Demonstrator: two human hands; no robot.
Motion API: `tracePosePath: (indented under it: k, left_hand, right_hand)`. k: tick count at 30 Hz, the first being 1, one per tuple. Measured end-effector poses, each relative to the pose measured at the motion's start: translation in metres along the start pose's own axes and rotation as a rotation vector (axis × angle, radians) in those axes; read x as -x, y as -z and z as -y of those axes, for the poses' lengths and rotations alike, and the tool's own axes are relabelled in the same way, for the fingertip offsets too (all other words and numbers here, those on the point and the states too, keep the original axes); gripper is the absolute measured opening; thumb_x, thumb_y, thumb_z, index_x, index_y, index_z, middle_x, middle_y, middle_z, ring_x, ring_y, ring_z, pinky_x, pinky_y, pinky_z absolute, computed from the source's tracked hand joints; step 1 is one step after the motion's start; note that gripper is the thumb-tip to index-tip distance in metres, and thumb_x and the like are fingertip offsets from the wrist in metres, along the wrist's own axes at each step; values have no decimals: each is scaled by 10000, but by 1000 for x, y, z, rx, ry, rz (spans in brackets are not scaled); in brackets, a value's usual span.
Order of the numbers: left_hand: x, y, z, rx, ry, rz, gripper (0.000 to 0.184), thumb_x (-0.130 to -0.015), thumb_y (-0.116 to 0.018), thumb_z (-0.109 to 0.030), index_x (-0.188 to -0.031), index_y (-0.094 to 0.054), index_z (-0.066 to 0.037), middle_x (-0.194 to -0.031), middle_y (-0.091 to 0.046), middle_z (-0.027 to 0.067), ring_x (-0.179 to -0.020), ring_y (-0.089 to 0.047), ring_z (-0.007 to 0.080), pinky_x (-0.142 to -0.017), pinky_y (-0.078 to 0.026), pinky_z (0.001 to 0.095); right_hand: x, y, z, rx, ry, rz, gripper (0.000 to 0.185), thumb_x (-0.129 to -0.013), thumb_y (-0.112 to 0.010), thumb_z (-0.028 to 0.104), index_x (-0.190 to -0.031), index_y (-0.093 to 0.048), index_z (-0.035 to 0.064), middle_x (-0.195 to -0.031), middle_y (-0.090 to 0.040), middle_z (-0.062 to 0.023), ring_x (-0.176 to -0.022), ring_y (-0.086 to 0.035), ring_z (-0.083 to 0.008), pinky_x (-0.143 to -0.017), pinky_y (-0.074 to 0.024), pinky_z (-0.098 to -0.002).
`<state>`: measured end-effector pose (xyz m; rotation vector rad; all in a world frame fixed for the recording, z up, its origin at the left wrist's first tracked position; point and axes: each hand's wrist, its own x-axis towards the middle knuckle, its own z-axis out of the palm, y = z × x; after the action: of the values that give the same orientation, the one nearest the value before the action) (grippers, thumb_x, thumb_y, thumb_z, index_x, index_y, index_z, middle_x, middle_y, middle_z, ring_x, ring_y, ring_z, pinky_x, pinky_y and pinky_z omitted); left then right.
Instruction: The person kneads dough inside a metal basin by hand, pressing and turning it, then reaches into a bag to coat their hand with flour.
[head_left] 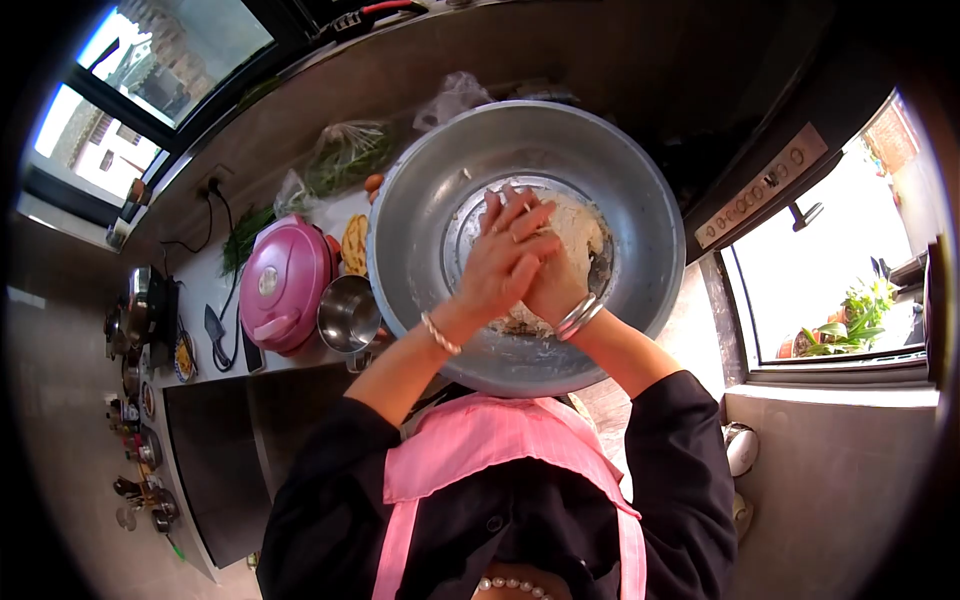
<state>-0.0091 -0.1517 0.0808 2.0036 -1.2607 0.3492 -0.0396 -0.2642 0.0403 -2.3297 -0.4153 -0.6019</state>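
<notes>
A large grey metal basin (640, 240) stands in the middle of the view with pale dough (578, 225) at its bottom. My left hand (497, 265), with a beaded bracelet at the wrist, lies across my right hand (555, 280), which has silver bangles at the wrist. Both hands are over the dough, pressed together. The fingers of the hand on top are stretched out and slightly apart. The lower hand is partly covered, and its fingers are mostly hidden.
Left of the basin are a pink round appliance (285, 280), a steel pot (349, 313), flatbread (355, 243) and green herbs (345, 160) in plastic. A knife (215, 333) and a black cord lie farther left. A control panel (762, 187) is at the right.
</notes>
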Motion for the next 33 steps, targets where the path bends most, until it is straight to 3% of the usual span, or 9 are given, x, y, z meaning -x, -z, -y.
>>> tracePosePath:
  k: [4, 6, 8, 14, 15, 21, 25, 27, 33]
  left_hand:
    - [-20, 5, 40, -15, 166, -27, 326, -882, -412, -209, -985, -712, -136, -1400, -459, 46, -1360, -290, 313, -1133, -68, 485]
    - [-16, -3, 33, 72, 137, 78, 318, -847, -440, -211, -984, -722, -158, -1373, -491, 44, -1364, -281, 313, -1133, -57, 478]
    - [-12, -10, 9, 89, 10, 188, 311, -827, -453, -219, -965, -726, -161, -1351, -513, 48, -1361, -282, 314, -1131, -81, 485]
    - [-8, -19, 23, 149, 164, 367, 332, -846, -415, -282, -894, -714, -145, -1100, -656, 79, -1189, -500, 322, -1091, -259, 469]
    - [-14, -13, 44, 159, 194, 413, 338, -842, -421, -300, -896, -717, -147, -1118, -647, 95, -1166, -510, 323, -1094, -261, 450]
    - [-17, -15, 49, 157, 428, 564, 440, -892, -430, -392, -881, -694, -41, -997, -656, 179, -1023, -590, 321, -963, -392, 409]
    - [-39, -4, 4, 287, 506, 866, 532, -900, -435, -433, -854, -660, 47, -878, -644, 252, -873, -619, 359, -835, -453, 396]
    - [-40, -9, -1, 282, 456, 844, 522, -898, -434, -427, -866, -664, 41, -866, -643, 251, -840, -625, 352, -818, -458, 395]
    - [-13, -13, 22, 315, 381, 568, 408, -924, -396, -310, -958, -680, -19, -952, -664, 189, -888, -639, 292, -842, -471, 351]
  right_hand:
    - [-19, 38, 38, 809, 200, 480, 513, -905, -467, 199, -1389, -356, 69, -1420, -373, -135, -1334, -322, -273, -1108, -271, -378]
    - [7, -14, -3, -376, -258, 264, 576, -885, -480, 234, -1407, -294, 79, -1441, -348, -120, -1328, -324, -275, -1115, -240, -406]
    - [15, -32, -20, -787, -385, 124, 594, -872, -489, 249, -1406, -285, 87, -1441, -346, -118, -1317, -336, -273, -1111, -237, -413]
    - [11, -31, -23, 293, 185, 213, 515, -854, -509, 237, -1342, -418, 101, -1380, -415, -157, -1269, -407, -258, -1065, -311, -370]
    - [16, -25, -23, 361, 327, 215, 372, -819, -552, 193, -1174, -577, 84, -1166, -580, -159, -1087, -552, -282, -933, -427, -402]
    - [2, 12, 14, 135, 48, 435, 249, -872, -510, 127, -1097, -599, 71, -1044, -609, -137, -1004, -590, -258, -863, -450, -369]
    - [1, 19, 22, 64, 253, 601, 244, -880, -492, 110, -1095, -599, 64, -1055, -608, -133, -1011, -585, -246, -862, -457, -336]
    - [10, 2, 15, 118, 529, 455, 249, -883, -483, 102, -1102, -596, 65, -1058, -608, -132, -1019, -582, -241, -871, -457, -343]
    - [9, 14, -1, -34, 206, 456, 201, -855, -520, 123, -1007, -617, 32, -982, -627, -131, -966, -595, -246, -827, -474, -369]
